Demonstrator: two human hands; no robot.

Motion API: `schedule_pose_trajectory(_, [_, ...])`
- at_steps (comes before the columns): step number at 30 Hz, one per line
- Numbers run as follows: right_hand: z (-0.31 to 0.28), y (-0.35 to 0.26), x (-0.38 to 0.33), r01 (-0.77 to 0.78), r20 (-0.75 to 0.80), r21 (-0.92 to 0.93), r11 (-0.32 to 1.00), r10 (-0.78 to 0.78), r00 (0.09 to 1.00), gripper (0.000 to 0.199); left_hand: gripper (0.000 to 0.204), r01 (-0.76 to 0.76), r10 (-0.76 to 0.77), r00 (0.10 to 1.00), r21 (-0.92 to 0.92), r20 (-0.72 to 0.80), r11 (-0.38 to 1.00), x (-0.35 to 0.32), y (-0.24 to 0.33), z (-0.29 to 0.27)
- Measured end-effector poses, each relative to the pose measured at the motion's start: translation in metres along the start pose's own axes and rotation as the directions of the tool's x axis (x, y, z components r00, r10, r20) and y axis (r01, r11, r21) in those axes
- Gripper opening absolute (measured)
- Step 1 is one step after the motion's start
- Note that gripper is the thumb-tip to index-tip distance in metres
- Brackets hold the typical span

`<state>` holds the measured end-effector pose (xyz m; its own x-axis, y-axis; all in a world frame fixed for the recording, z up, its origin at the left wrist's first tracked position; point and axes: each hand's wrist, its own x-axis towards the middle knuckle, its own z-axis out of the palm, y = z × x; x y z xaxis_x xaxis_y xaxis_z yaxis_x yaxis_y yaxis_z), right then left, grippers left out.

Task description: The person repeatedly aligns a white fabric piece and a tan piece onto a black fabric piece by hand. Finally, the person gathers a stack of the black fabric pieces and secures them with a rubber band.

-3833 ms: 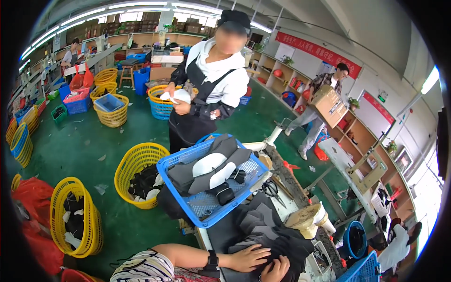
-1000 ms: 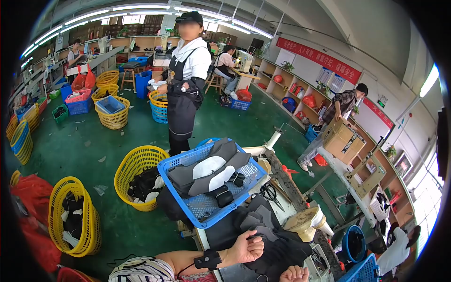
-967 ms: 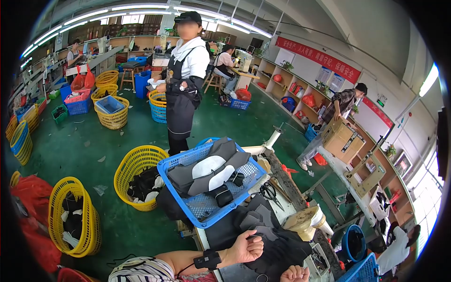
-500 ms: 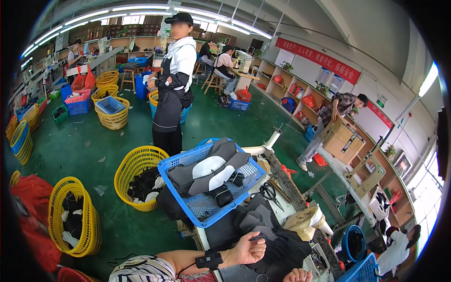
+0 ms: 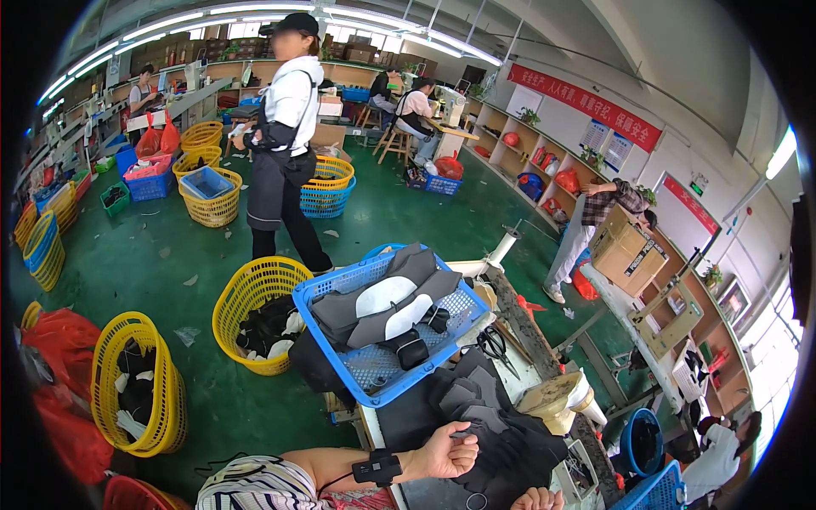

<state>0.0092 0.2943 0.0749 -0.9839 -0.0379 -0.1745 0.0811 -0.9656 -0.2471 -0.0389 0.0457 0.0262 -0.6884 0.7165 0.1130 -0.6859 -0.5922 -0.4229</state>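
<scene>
Green floor (image 5: 127,272) has a couple of yellow baskets, one (image 5: 268,367) near the middle and another (image 5: 175,399) further left, both with black and white bits inside. Red plastic bags (image 5: 72,429) slump at the far left edge. Someone in a white hoodie and black cap (image 5: 289,102) is standing back there, and a person in a plaid shirt (image 5: 602,204) is bent over by a big cardboard box (image 5: 620,246). Red banner's (image 5: 586,106) up on the wall, btw.
</scene>
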Motion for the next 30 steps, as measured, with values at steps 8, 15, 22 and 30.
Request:
schedule_pose_trajectory(8, [-0.028,0.001,-0.005,-0.09,0.164,-0.422,0.902,0.173,0.971,0.031,0.023,0.06,0.254,0.967,0.962,0.01,-0.267,-0.001,-0.012,-0.035])
schedule_pose_trajectory(15, [-0.003,0.074,-0.05,0.21,0.632,-0.278,-0.937,-0.014,0.775,0.025,0.047,-0.125,-0.136,0.94,-0.055,0.313,-0.991,-0.031,0.001,-0.077])
schedule_pose_trajectory(22, [-0.039,0.085,-0.002,0.102,0.293,-0.546,-0.832,-0.075,0.953,0.069,0.017,-0.042,-0.031,0.915,0.018,0.403,-0.999,-0.007,0.009,-0.046])
schedule_pose_trajectory(30, [-0.018,0.073,-0.019,0.105,0.326,-0.76,-0.641,-0.236,0.915,0.046,0.047,-0.058,-0.09,0.976,-0.161,0.2,-0.985,0.003,0.01,-0.026])
